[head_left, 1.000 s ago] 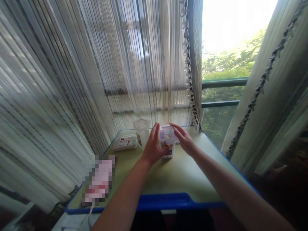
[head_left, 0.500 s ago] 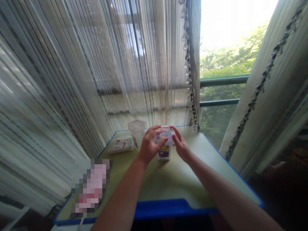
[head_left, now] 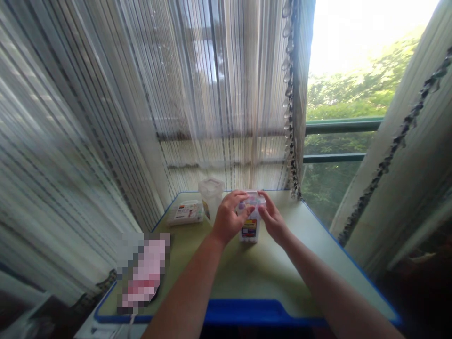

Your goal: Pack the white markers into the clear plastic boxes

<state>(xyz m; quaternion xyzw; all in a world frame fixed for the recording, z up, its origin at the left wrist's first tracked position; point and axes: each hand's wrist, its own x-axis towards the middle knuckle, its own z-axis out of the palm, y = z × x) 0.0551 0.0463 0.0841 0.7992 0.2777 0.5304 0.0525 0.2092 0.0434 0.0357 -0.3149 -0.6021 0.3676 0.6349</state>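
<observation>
A clear plastic container (head_left: 249,230) with a colourful label on its front stands upright on the table. My left hand (head_left: 229,217) wraps its upper left side, the thumb across the front. From the right, my right hand (head_left: 274,220) grips the upper edge, its index finger on the top rim and its thumb against the side. The fingers partly cover the container's upper part. I cannot make out clearly what is inside it.
Behind my left hand stands a taller translucent plastic container (head_left: 211,190). A flat white case with a printed label (head_left: 186,214) lies left of it. At the table's left edge is a blurred-out pink item (head_left: 146,273). Striped curtains (head_left: 197,94) hang behind the blue-edged table (head_left: 300,263).
The whole view has shifted, so the table and everything on it appear further right and mostly slightly lower. Both hands stay on the container with nearly the same grip.
</observation>
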